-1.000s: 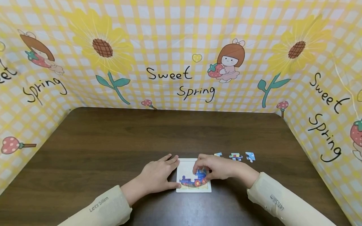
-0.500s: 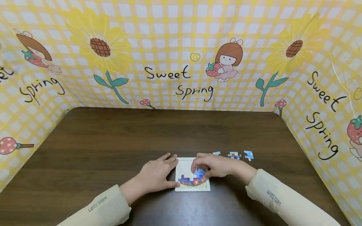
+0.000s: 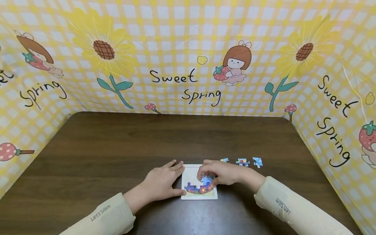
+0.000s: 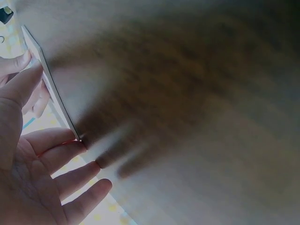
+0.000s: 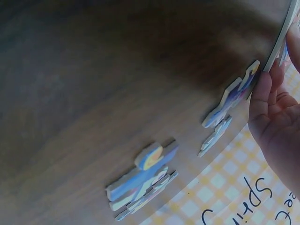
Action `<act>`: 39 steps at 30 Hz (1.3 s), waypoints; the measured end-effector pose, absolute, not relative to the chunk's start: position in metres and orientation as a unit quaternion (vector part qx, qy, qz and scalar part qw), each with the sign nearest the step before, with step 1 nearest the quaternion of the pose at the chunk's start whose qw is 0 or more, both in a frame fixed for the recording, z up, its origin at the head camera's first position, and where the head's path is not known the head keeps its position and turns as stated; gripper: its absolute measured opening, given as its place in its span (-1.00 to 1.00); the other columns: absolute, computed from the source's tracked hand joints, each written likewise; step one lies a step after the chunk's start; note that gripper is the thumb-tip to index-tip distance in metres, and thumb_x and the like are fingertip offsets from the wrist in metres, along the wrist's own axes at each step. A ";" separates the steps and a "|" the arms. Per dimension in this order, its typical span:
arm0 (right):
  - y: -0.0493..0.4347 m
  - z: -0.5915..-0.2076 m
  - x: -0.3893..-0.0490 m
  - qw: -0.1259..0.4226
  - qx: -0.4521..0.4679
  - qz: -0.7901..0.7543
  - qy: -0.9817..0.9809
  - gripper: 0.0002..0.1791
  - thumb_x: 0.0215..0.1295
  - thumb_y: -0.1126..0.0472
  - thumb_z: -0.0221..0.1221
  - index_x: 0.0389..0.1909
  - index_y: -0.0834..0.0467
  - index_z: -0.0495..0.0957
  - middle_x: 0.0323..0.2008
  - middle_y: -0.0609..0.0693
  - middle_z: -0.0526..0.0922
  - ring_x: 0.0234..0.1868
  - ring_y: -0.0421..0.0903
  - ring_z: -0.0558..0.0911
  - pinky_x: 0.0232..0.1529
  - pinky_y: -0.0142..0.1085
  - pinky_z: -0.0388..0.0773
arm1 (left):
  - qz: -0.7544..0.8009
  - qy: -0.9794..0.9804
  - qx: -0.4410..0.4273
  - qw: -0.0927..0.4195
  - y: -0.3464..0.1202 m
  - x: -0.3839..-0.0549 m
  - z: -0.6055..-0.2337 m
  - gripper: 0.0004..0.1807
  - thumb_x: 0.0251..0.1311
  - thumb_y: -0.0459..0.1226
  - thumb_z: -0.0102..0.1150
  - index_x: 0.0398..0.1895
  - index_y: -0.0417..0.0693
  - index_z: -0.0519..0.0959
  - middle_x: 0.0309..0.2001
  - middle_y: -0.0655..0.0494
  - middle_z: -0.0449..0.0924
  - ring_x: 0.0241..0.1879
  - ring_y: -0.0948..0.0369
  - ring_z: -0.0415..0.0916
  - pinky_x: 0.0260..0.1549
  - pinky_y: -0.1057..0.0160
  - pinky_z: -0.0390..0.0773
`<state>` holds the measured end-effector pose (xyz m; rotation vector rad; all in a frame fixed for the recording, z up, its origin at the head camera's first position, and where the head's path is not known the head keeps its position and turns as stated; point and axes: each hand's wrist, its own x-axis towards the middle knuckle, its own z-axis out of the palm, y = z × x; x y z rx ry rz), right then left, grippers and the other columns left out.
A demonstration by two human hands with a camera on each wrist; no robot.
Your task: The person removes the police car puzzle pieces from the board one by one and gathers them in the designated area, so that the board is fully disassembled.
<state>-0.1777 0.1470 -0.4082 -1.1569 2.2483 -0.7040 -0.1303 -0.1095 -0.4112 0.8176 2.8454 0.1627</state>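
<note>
A white square puzzle tray [image 3: 191,170] lies on the table, with joined pieces of a blue train picture [image 3: 195,189] along its lower part. My left hand [image 3: 161,182] rests at the tray's left side, thumb at the near corner and fingers at the far corner. In the left wrist view its fairly straight fingers [image 4: 77,183] spread beside the tray edge. My right hand [image 3: 223,172] reaches over the tray's right side. Its thumb and fingers pinch a blue puzzle piece [image 3: 207,179] against the train's right end. The hand partly hides this piece.
Loose puzzle pieces lie beyond the right hand: a partly hidden one [image 3: 224,160], a multicoloured one [image 3: 242,162] and a light blue one [image 3: 257,162]. The right wrist view shows several pieces [image 5: 143,180] on the brown table [image 3: 132,137]. A checked cloth [image 3: 176,39] encloses the table's back and sides.
Both hands keep nearly the same places on the tray, the right one still at the blue puzzle piece. The head view has shifted very slightly.
</note>
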 end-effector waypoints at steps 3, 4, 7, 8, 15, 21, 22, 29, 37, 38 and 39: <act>0.147 -0.408 -0.178 0.253 -0.427 -0.259 0.829 -0.61 0.14 0.33 0.38 -0.04 -0.05 0.57 -0.16 -0.10 0.47 -0.22 -0.19 0.46 -0.18 -0.43 0.46 | 0.055 0.956 0.273 0.090 -0.110 -0.130 -0.411 -0.06 0.05 0.33 0.27 0.40 -0.05 0.42 0.45 0.05 0.35 0.46 -0.02 0.27 0.00 -0.10 0.61; 0.147 -0.409 -0.178 0.253 -0.427 -0.259 0.829 -0.61 0.14 0.33 0.38 -0.04 -0.05 0.57 -0.16 -0.10 0.46 -0.22 -0.19 0.46 -0.18 -0.43 0.46 | 0.056 0.956 0.273 0.089 -0.110 -0.130 -0.411 -0.06 0.05 0.33 0.27 0.40 -0.05 0.42 0.45 0.05 0.35 0.45 -0.02 0.28 0.01 -0.10 0.61; 0.147 -0.410 -0.178 0.253 -0.426 -0.261 0.829 -0.61 0.14 0.34 0.38 -0.05 -0.05 0.57 -0.16 -0.11 0.46 -0.23 -0.19 0.46 -0.18 -0.42 0.47 | 0.055 0.956 0.274 0.086 -0.110 -0.130 -0.411 -0.06 0.05 0.32 0.27 0.39 -0.06 0.43 0.44 0.05 0.36 0.45 -0.02 0.29 0.00 -0.09 0.62; 0.147 -0.410 -0.178 0.254 -0.425 -0.263 0.828 -0.61 0.14 0.34 0.38 -0.05 -0.06 0.57 -0.16 -0.11 0.46 -0.24 -0.19 0.45 -0.19 -0.42 0.47 | 0.055 0.956 0.275 0.085 -0.109 -0.130 -0.411 -0.06 0.05 0.32 0.27 0.39 -0.06 0.43 0.44 0.05 0.36 0.45 -0.02 0.29 0.00 -0.09 0.62; 0.149 -0.413 -0.178 0.258 -0.421 -0.273 0.826 -0.61 0.15 0.35 0.37 -0.06 -0.07 0.55 -0.15 -0.13 0.46 -0.26 -0.20 0.45 -0.19 -0.41 0.48 | 0.052 0.956 0.278 0.081 -0.110 -0.130 -0.412 -0.06 0.05 0.33 0.26 0.39 -0.06 0.43 0.44 0.04 0.37 0.44 -0.02 0.30 -0.03 -0.07 0.63; 0.151 -0.413 -0.178 0.257 -0.405 -0.294 0.827 -0.59 0.19 0.35 0.35 0.01 0.01 0.49 -0.21 -0.08 0.48 -0.32 -0.25 0.43 -0.23 -0.42 0.48 | 0.049 0.956 0.279 0.081 -0.110 -0.130 -0.411 -0.07 0.05 0.32 0.27 0.38 -0.06 0.44 0.43 0.04 0.37 0.44 -0.03 0.30 -0.02 -0.08 0.63; 0.151 -0.413 -0.178 0.257 -0.399 -0.300 0.827 -0.60 0.20 0.36 0.34 0.01 0.03 0.49 -0.23 -0.07 0.49 -0.33 -0.26 0.43 -0.25 -0.43 0.48 | 0.050 0.955 0.279 0.082 -0.110 -0.130 -0.411 -0.07 0.05 0.32 0.27 0.38 -0.06 0.44 0.43 0.04 0.37 0.44 -0.03 0.30 -0.01 -0.08 0.63; 0.155 -0.415 -0.179 0.261 -0.374 -0.331 0.826 -0.76 0.27 0.39 0.28 -0.11 0.08 0.54 -0.33 -0.06 0.50 -0.38 -0.27 0.42 -0.31 -0.43 0.45 | 0.051 0.956 0.276 0.085 -0.109 -0.130 -0.411 -0.06 0.05 0.33 0.26 0.39 -0.05 0.44 0.44 0.05 0.36 0.45 -0.03 0.29 0.01 -0.09 0.62; 0.157 -0.412 -0.179 0.257 -0.384 -0.352 0.814 -0.78 0.30 0.44 0.22 -0.14 0.10 0.52 -0.36 -0.06 0.53 -0.40 -0.26 0.43 -0.33 -0.42 0.45 | 0.052 0.956 0.276 0.082 -0.109 -0.129 -0.411 -0.07 0.05 0.32 0.27 0.38 -0.05 0.44 0.44 0.04 0.37 0.44 -0.02 0.30 0.02 -0.10 0.60; 0.158 -0.412 -0.179 0.257 -0.383 -0.355 0.813 -0.79 0.30 0.45 0.21 -0.15 0.10 0.52 -0.36 -0.06 0.53 -0.40 -0.26 0.43 -0.34 -0.42 0.45 | 0.052 0.956 0.276 0.082 -0.109 -0.129 -0.411 -0.07 0.05 0.32 0.27 0.39 -0.05 0.44 0.44 0.04 0.37 0.44 -0.02 0.30 0.03 -0.10 0.60; 0.158 -0.412 -0.179 0.255 -0.384 -0.358 0.812 -0.79 0.31 0.45 0.20 -0.14 0.10 0.53 -0.37 -0.07 0.54 -0.40 -0.26 0.44 -0.34 -0.42 0.45 | 0.052 0.956 0.275 0.081 -0.109 -0.129 -0.411 -0.07 0.05 0.32 0.27 0.39 -0.05 0.44 0.44 0.05 0.37 0.44 -0.02 0.30 0.03 -0.10 0.60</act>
